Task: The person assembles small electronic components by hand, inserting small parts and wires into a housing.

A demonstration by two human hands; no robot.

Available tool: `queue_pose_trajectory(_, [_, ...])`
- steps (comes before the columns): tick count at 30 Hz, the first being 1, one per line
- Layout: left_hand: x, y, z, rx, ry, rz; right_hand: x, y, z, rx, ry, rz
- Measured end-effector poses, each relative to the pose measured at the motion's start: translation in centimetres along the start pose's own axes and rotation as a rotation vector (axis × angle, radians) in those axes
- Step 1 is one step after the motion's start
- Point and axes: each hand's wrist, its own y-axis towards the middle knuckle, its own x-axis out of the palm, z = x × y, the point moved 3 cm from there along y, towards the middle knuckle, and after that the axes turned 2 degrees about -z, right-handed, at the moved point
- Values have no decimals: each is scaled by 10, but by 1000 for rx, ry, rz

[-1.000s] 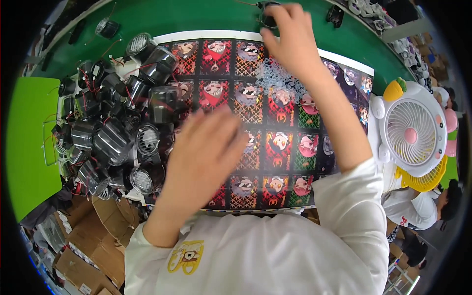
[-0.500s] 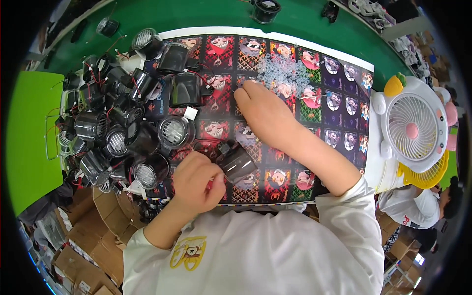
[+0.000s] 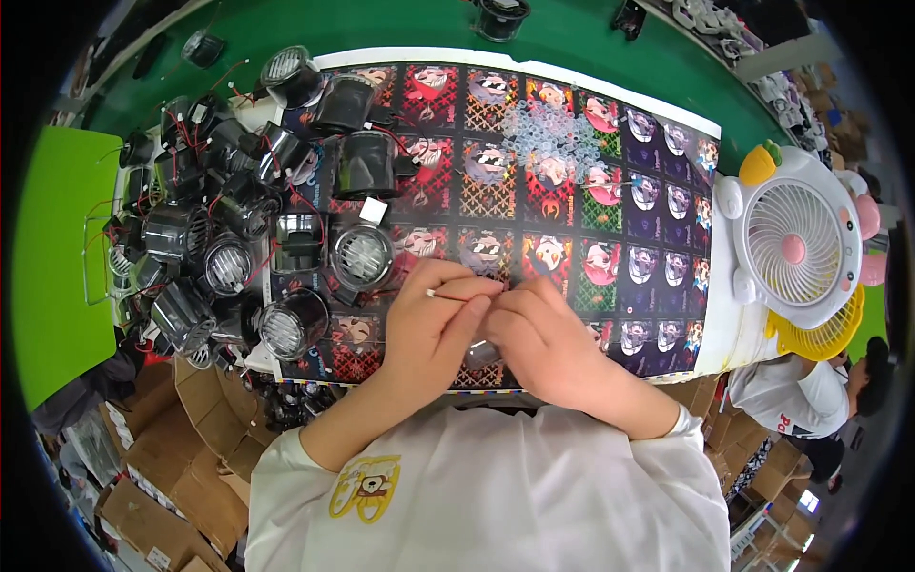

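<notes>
My left hand (image 3: 434, 319) and my right hand (image 3: 548, 338) meet fingertip to fingertip over the near middle of the printed sheet. A smoky see-through cylindrical housing (image 3: 482, 356) shows in part beneath the fingers, held by my left hand. A thin wire with a white plug (image 3: 432, 294) crosses the left fingers. My right fingers are pinched at the same spot; what they hold is hidden. Just left of my hands stands another cylindrical housing (image 3: 362, 255) with a slotted end. A heap of small clear ring-like pieces (image 3: 553, 133) lies beyond my right hand.
Many dark cylindrical housings with red and black wires (image 3: 229, 267) are piled at the left. A white fan (image 3: 796, 224) stands at the right, beside a yellow basket-like piece (image 3: 824, 324). Cardboard boxes (image 3: 181, 458) sit below the table's left edge. Another person (image 3: 796, 400) is at far right.
My right hand came back from near the clear pieces to meet my left hand, which moved right and up. The housing near my left hand is now mostly covered by both hands.
</notes>
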Motion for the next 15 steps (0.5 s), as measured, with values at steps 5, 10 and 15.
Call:
queue_pose_trajectory(5, [4,16,28,41,-133,-105,-21,-6,11,194,133,114])
queue_pose_trajectory(10, [11,34,32,155,21,-181,-49,1,11,227,440,393])
queue_pose_trajectory(15, [15,41,41,306,220,-262,-59,12,5,141,386,268])
